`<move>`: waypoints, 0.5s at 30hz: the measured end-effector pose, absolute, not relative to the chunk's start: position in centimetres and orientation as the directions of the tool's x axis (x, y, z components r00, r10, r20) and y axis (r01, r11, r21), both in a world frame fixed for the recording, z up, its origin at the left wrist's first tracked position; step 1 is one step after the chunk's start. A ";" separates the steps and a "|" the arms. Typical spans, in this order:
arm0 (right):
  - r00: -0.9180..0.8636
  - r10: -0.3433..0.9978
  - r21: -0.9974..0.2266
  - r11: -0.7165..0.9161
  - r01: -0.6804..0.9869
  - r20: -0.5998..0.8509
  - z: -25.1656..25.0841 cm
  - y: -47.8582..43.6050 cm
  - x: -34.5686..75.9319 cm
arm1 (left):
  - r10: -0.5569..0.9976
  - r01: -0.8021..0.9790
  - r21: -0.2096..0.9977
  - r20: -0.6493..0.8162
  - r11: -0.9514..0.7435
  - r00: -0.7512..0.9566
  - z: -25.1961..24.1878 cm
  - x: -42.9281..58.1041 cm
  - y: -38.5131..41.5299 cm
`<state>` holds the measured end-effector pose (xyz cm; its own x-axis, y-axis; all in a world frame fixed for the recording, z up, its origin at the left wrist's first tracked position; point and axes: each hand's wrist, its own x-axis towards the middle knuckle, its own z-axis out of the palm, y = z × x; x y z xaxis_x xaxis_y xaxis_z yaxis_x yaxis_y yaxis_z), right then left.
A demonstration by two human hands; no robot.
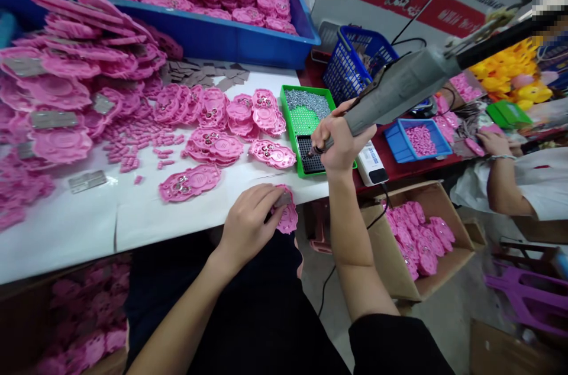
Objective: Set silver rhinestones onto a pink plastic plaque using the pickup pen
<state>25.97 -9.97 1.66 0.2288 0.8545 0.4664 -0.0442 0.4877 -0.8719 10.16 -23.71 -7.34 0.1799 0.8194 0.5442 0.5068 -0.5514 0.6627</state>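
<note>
My left hand (251, 218) is closed on a pink plastic part (288, 218) at the table's front edge, with a grey plate under its fingertips. My right hand (339, 141) wraps round the lower end of a grey electric screwdriver (394, 88), which slants up to the right. Its tip points down at the black grid (310, 163) inside a green tray (290, 141); whether it touches is too small to tell. Small silver screws (306, 100) fill the back of that tray. Pink parts with metal pieces (190, 181) lie left of the tray.
Behind stands a blue bin (231, 38) of pink parts. Stacked pink parts (62, 91) and small pink pieces (133, 141) cover the left. At right are a blue basket (364, 47), a white box (371, 162), a carton (448, 265) and another person's hand (494, 143).
</note>
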 end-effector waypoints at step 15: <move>0.096 0.844 -0.826 0.536 -0.171 0.528 5.2 -16.9 23.5 | 0.897 0.521 0.735 0.409 -0.434 0.170 -6.4 10.1 -23.4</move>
